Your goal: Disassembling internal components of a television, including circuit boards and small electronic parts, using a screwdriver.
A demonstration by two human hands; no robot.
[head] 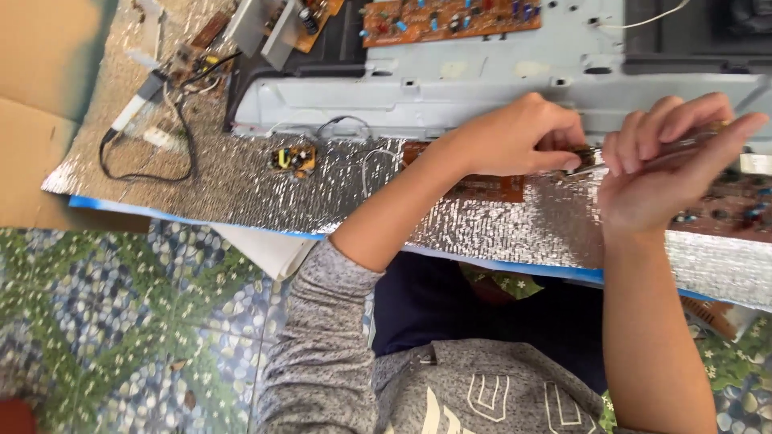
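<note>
With our left hand (523, 137) pinching a small part (585, 157) and right hand (667, 169) clenched on a tool (698, 138), we risk slipping and gouging the brown circuit board (490, 186).

Foil, metal, board, cardboard
Mat (241, 189): crinkly shiny silver foil w/ blue edge. Chassis (418, 100): matt grey sheet metal. Circuit board (450, 20): orange-brown, matt. Cardboard (40, 96): plain brown. Sleeve (322, 337): grey knit cloth.
</note>
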